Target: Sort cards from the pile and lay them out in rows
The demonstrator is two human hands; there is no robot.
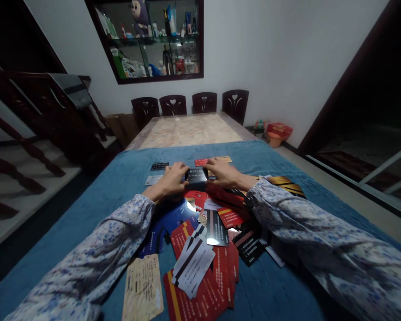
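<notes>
Both my hands reach forward over a blue cloth (120,187) covering the near end of a table. My left hand (172,180) and my right hand (222,173) close their fingers on the two ends of a black card (196,174), held flat just above the cloth. Beyond the hands lie a black card (159,166), a pale card (153,179), a red card (201,162) and a tan card (223,159) in a loose row. Between my forearms spreads a pile of several cards (207,249), red, black, blue, white and beige.
The bare marble tabletop (187,129) continues past the cloth to dark wooden chairs (203,101) at the far end. A glass wall cabinet (153,40) hangs above. A stair rail (36,116) runs on the left; a red bin (278,133) sits on the floor to the right.
</notes>
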